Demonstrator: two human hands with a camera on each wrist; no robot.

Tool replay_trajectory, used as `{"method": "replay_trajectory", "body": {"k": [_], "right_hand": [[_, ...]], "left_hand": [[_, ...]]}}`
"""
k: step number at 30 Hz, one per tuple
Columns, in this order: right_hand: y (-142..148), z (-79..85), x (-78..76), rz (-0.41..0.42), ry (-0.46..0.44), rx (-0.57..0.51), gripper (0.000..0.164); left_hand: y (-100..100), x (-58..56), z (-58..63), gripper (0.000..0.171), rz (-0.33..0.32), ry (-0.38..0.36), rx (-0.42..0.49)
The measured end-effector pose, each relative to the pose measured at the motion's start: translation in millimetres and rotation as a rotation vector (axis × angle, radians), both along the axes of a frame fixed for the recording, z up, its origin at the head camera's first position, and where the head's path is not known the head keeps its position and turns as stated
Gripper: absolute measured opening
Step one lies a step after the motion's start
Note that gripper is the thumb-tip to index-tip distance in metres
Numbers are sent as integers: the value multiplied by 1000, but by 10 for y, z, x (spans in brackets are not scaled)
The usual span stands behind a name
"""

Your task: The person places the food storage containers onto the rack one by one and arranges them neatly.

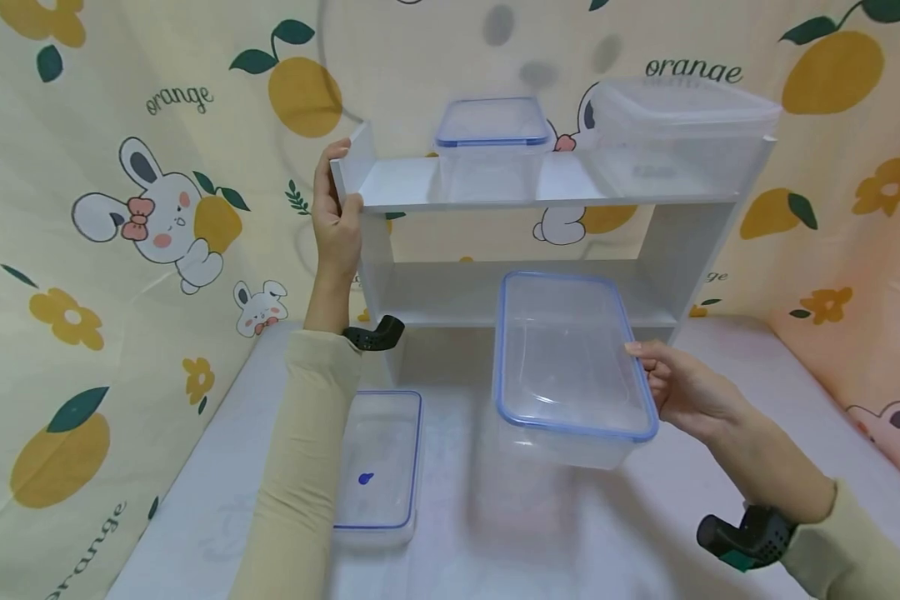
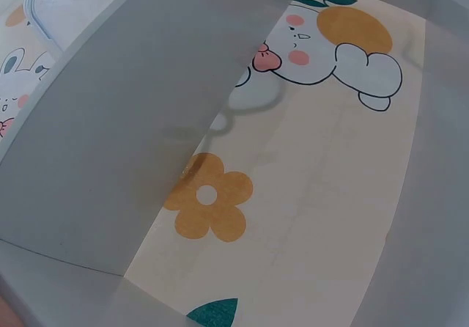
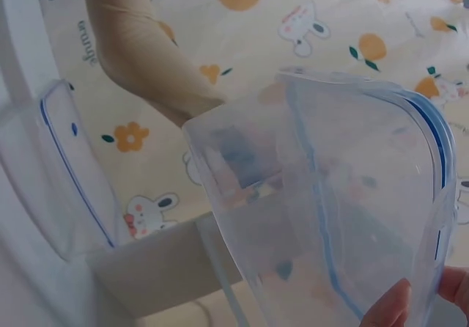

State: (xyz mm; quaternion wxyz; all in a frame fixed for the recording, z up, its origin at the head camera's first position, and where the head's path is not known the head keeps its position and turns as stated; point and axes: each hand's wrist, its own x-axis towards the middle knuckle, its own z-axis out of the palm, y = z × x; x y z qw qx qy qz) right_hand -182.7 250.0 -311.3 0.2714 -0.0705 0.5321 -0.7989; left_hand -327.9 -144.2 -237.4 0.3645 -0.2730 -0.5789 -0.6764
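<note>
My left hand [image 1: 337, 221] grips the upper left side panel of a white two-tier shelf [image 1: 450, 292], thumb in front and fingers round the outer edge. By its right rim, my right hand [image 1: 693, 392] pinches a clear plastic food container [image 1: 566, 358] with a blue-edged lid. This container is raised in front of the shelf's lower part, its lid tilted toward the head camera. In the right wrist view, a thumb and fingertip [image 3: 392, 305] show at the rim of the container [image 3: 278, 217]. The left wrist view looks through the shelf, with the left hand almost wholly out of frame.
On the top board stand a smaller blue-lidded container [image 1: 492, 154] and a larger clear-lidded box [image 1: 682, 137] at the right. Another blue-rimmed container [image 1: 378, 458] lies on the white table [image 1: 450, 567], beside my left forearm. A printed cloth [image 1: 195, 333] hangs behind.
</note>
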Motion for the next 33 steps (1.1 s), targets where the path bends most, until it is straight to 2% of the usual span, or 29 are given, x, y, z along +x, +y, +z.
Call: {"method": "replay_trajectory", "body": {"k": [7, 13, 21, 33], "right_hand": [[39, 59, -14, -108, -39, 35, 10], [19, 91, -33, -119, -48, -19, 11], [9, 124, -72, -109, -46, -56, 14], [-20, 170, -113, -156, -149, -89, 11]], "left_hand": [[-3, -12, -1, 52, 2, -5, -2], [-5, -8, 4, 52, 11, -12, -6], [-1, -4, 9, 52, -10, -31, 6], [-2, 11, 13, 50, -6, -30, -6]]}}
